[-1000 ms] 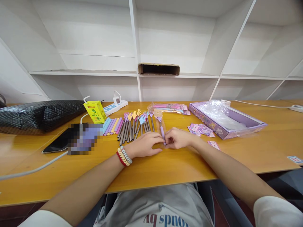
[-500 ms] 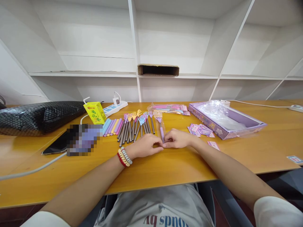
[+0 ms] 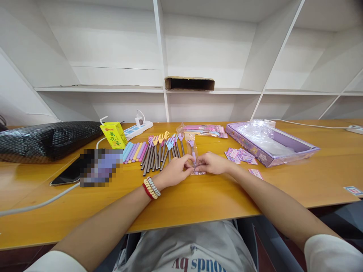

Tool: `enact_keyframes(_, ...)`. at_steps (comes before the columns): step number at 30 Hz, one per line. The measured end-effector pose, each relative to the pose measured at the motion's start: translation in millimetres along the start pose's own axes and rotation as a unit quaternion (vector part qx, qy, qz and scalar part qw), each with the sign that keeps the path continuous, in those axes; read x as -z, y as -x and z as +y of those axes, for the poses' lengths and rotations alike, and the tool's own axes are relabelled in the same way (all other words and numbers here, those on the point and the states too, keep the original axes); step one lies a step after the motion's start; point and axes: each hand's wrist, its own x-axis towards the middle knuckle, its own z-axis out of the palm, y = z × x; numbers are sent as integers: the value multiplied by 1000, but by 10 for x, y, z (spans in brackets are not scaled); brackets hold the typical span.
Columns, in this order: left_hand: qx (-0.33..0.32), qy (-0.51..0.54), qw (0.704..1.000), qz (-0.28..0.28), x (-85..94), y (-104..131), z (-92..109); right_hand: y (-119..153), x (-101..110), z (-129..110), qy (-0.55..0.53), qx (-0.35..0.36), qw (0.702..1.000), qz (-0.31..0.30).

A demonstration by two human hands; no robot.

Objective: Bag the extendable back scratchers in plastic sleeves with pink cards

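Note:
A small purple back scratcher point(image 3: 191, 144) lies upright in the view inside a clear plastic bag point(image 3: 200, 173). My left hand point(image 3: 176, 170) pinches the bag from the left, with thumb and forefinger curved towards the handle. From the right, my right hand point(image 3: 212, 164) closes its fingers on the lower handle and bag. The fingertips of both hands almost meet and partly hide the handle. Just left lie several back scratchers point(image 3: 154, 155) with metal rods and coloured claws, and beside them several pastel handle sleeves point(image 3: 135, 152).
Bagged scratchers point(image 3: 202, 130) lie behind my hands. To the right are printed cards point(image 3: 241, 155) and a purple box point(image 3: 266, 158) with clear film. On the left stand a yellow drink carton point(image 3: 114, 135), a power strip point(image 3: 138, 129), a phone point(image 3: 68, 170) and a black wrapped parcel point(image 3: 51, 141).
Both hands have moved slightly up and away from me along the scratcher. The lower end of the clear bag now shows below my fingers.

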Motion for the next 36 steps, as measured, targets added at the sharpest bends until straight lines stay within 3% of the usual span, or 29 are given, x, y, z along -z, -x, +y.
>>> enact_keyframes(6, 5, -15, 1000, 9, -34, -17, -29, -8, -15, -3, -15, -30, 999, 16)
enact_keyframes(12, -55, -156, 986, 25, -29, -14, -84, -9, -29, 3, -28, -41, 998, 29)
enact_keyframes(19, -108, -246, 963, 0, -7, -5, -116, -21, -46, 114, -188, -116, 974, -56)
enact_keyframes(22, -126, -266, 956, -10, -2, -17, -78, -33, -61, 138, -225, -128, 964, -52)
enact_keyframes(31, -103, -258, 960, -34, -27, -7, -37, -25, -41, 56, -201, -149, 968, -32)
enact_keyframes(36, -83, -258, 962, -34, -27, -6, 24, -34, -52, 93, -170, -111, 979, -34)
